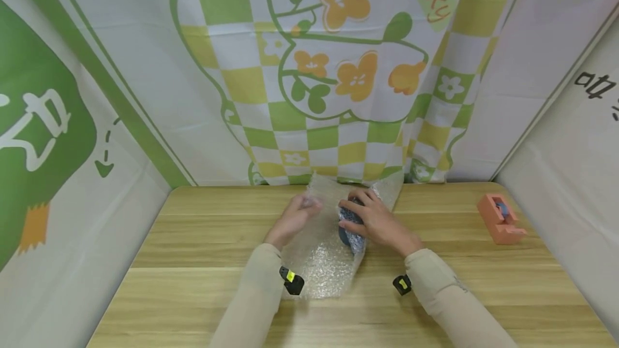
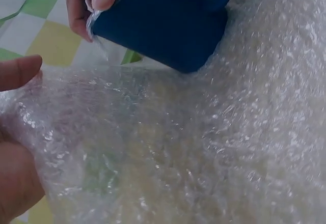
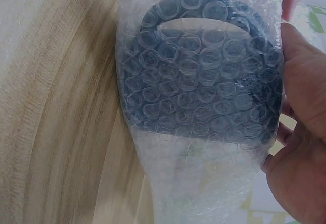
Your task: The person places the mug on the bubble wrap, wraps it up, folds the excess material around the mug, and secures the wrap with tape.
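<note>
A dark blue mug [image 2: 163, 23] lies on its side on a sheet of bubble wrap [image 1: 321, 267]. My right hand [image 1: 377, 220] grips the mug at one end, with a flap of the wrap folded over it. In the right wrist view, the mug's handle [image 3: 191, 4] and side show through the bubbles. To the left, my left hand [image 1: 295, 220] pinches the sheet's edge, thumb on top and the other fingers partly hidden behind the plastic. The left wrist view shows the mug's left-hand side uncovered.
An orange tape dispenser [image 1: 499, 222] with a blue roll stands at the right of the wooden table [image 1: 193, 283]. Behind the table hangs a green and yellow checked cloth [image 1: 329, 138], and the far end of the wrap reaches it. Printed side walls flank the table.
</note>
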Demonstrator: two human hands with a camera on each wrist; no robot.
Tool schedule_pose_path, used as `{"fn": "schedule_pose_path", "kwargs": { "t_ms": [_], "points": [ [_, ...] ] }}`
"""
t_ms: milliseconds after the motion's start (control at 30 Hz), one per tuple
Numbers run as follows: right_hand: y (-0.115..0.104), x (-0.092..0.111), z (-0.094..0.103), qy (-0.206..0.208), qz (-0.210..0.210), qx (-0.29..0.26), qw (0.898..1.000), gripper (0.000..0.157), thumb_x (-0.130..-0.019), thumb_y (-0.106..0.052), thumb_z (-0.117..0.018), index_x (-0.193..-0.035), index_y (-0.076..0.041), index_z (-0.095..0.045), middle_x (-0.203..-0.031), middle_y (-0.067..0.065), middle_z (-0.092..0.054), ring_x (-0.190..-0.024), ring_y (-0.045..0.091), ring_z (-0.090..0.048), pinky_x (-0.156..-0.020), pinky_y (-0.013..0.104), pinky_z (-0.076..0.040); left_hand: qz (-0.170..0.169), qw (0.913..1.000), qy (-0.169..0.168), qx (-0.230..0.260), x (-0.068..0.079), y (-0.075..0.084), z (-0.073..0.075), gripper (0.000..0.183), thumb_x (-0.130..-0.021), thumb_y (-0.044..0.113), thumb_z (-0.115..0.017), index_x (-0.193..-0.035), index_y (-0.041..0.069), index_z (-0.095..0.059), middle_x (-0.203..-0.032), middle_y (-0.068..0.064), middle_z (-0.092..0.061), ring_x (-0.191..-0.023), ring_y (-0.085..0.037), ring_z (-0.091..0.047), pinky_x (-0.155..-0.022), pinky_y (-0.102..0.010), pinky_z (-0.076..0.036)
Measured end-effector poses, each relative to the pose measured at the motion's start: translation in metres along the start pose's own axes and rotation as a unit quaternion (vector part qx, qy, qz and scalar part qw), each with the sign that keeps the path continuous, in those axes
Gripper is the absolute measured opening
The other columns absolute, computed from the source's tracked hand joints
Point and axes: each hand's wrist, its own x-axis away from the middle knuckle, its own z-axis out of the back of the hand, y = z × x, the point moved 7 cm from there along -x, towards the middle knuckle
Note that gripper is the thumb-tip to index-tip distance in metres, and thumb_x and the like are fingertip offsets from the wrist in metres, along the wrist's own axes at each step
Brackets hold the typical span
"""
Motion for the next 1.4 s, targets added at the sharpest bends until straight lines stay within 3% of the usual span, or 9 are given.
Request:
{"fn": "schedule_pose_path", "kwargs": {
  "t_ms": [233,400,600,733,833,1000,1133,1233,1400],
  "points": [
    [0.001,0.0,0.0,0.01,-0.006,-0.005,1.0,0.045,-0.096,-0.035,-0.072,-0.132,-0.009,-0.067,-0.129,0.015,-0.056,-0.123,0.034,-0.048,-0.103,0.052,-0.044,-0.015,0.9952,-0.073,0.063,0.0,0.005,-0.016,0.041,-0.105,0.006,-0.047,-0.144,-0.005,-0.044,-0.138,-0.027,-0.055,-0.131,-0.04,-0.05,-0.115,-0.049,-0.035],
    [0.002,0.001,0.001,0.024,-0.022,-0.028,0.999,0.048,-0.094,-0.036,-0.074,-0.132,-0.009,-0.067,-0.131,0.014,-0.056,-0.125,0.034,-0.048,-0.105,0.053,-0.043,-0.01,0.9936,-0.071,0.087,-0.001,0.004,-0.019,0.05,-0.106,0.007,-0.046,-0.154,0.001,-0.035,-0.145,-0.022,-0.052,-0.138,-0.038,-0.045,-0.119,-0.049,-0.029],
    [0.007,0.0,0.001,0.041,-0.055,-0.054,0.996,0.051,-0.091,-0.037,-0.078,-0.129,-0.006,-0.063,-0.131,0.012,-0.058,-0.125,0.031,-0.051,-0.107,0.05,-0.043,-0.019,0.9933,-0.065,0.094,-0.001,0.006,-0.024,0.049,-0.105,0.005,-0.047,-0.152,-0.003,-0.038,-0.145,-0.024,-0.052,-0.137,-0.037,-0.046,-0.119,-0.048,-0.029],
    [0.008,0.002,0.001,0.067,-0.062,-0.077,0.993,0.05,-0.087,-0.032,-0.082,-0.12,-0.002,-0.059,-0.124,0.015,-0.06,-0.119,0.032,-0.054,-0.104,0.048,-0.045,-0.022,0.9967,-0.065,0.042,0.001,0.01,-0.029,0.037,-0.104,0.006,-0.048,-0.139,-0.007,-0.048,-0.137,-0.025,-0.055,-0.131,-0.039,-0.049,-0.114,-0.048,-0.035],
    [0.008,0.004,0.002,0.086,-0.055,-0.094,0.99,0.049,-0.084,-0.027,-0.085,-0.115,0.0,-0.058,-0.12,0.016,-0.061,-0.114,0.032,-0.056,-0.1,0.048,-0.046,-0.026,0.9963,-0.067,-0.047,0.003,0.017,-0.034,0.023,-0.104,0.011,-0.049,-0.119,-0.005,-0.053,-0.117,-0.02,-0.06,-0.114,-0.036,-0.056,-0.1,-0.043,-0.045],
    [0.008,0.007,0.003,0.099,-0.049,-0.101,0.989,0.047,-0.083,-0.025,-0.086,-0.113,-0.002,-0.057,-0.12,0.014,-0.061,-0.114,0.031,-0.056,-0.099,0.047,-0.046,-0.037,0.9748,-0.08,-0.205,0.007,0.029,-0.041,0.019,-0.107,0.028,-0.045,-0.105,0.009,-0.048,-0.089,-0.008,-0.051,-0.081,-0.024,-0.051,-0.071,-0.036,-0.044],
    [0.008,0.008,0.004,0.098,-0.044,-0.108,0.988,0.047,-0.084,-0.025,-0.085,-0.114,-0.002,-0.057,-0.122,0.014,-0.06,-0.117,0.031,-0.055,-0.103,0.047,-0.044,-0.028,0.9648,-0.094,-0.244,0.009,0.03,-0.044,0.037,-0.108,0.044,-0.037,-0.128,0.016,-0.051,-0.118,-0.008,-0.064,-0.105,-0.023,-0.061,-0.091,-0.043,-0.049],
    [0.008,0.009,0.005,0.094,-0.041,-0.125,0.987,0.045,-0.086,-0.022,-0.083,-0.116,-0.002,-0.057,-0.123,0.015,-0.06,-0.12,0.031,-0.054,-0.106,0.048,-0.043,-0.025,0.9635,-0.108,-0.244,0.01,0.03,-0.047,0.058,-0.108,0.053,-0.029,-0.15,0.017,-0.047,-0.147,-0.007,-0.054,-0.136,-0.025,-0.049,-0.113,-0.046,-0.036],
    [0.012,0.011,0.007,0.084,-0.056,-0.171,0.98,0.043,-0.092,-0.017,-0.076,-0.127,-0.001,-0.056,-0.126,0.016,-0.06,-0.122,0.033,-0.056,-0.106,0.051,-0.043,-0.017,0.9593,-0.113,-0.258,0.012,0.029,-0.051,0.079,-0.104,0.066,-0.015,-0.156,0.013,-0.042,-0.156,-0.009,-0.043,-0.145,-0.028,-0.037,-0.12,-0.047,-0.026]
  ]
}}
